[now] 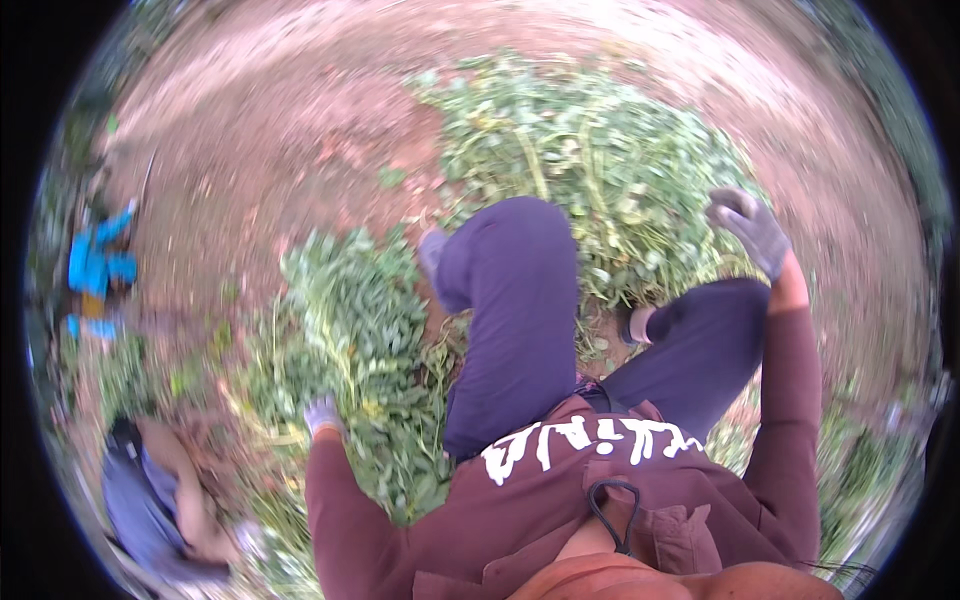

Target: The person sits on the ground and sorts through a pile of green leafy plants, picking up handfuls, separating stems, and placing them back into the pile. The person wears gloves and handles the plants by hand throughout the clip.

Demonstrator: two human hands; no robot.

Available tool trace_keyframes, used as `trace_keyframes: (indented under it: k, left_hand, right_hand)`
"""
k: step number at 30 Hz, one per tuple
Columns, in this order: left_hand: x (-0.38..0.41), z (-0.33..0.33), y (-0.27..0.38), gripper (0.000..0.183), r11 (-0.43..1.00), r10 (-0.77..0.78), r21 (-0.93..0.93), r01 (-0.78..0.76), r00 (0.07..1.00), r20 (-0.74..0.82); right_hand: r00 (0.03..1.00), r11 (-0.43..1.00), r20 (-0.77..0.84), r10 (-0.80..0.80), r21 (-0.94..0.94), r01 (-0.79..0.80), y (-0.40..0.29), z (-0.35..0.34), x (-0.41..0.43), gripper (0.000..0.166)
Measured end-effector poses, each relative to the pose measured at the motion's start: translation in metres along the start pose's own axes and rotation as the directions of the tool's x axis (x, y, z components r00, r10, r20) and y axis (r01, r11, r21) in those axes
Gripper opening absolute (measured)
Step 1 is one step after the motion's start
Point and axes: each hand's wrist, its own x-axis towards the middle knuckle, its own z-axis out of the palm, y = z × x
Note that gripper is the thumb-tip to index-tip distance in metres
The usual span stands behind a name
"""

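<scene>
My left hand (322, 415), in a pale grey glove, rests at the near edge of a heap of uprooted leafy plants (360, 322). Leaves and blur hide its fingertips, so a grip cannot be made out. Out to the right is my gloved right hand (750, 229), with its fingers loosely bent and nothing visible in them. It is beside the right edge of a larger heap of green plants with pale stems (592, 165). Between the two heaps are my legs in dark purple trousers (517, 292).
Bare reddish-brown soil (247, 172) stretches beyond the heaps. At the lower left a person (150, 502) in blue-grey clothes bends over plants. Farther off on the left is another person in bright blue (101, 255). Green plants (855, 465) grow at the lower right.
</scene>
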Motion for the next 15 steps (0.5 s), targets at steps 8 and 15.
trace_keyframes:
  k: [8, 15]
  left_hand:
    - [0.034, -0.142, -0.033, 0.062, 0.938, 0.27, 0.151, -0.311, 0.932, 0.241]
    - [-0.102, -0.457, 0.084, 0.048, 0.527, 0.215, -0.232, -0.818, 0.392, -0.895]
  right_hand:
    - [1.0, 0.998, 0.011, 0.004, -0.062, -0.003, 0.049, -0.06, -0.011, 0.041]
    - [0.986, 0.963, 0.157, -0.063, -0.249, 0.102, 0.036, -0.049, 0.044, 0.04]
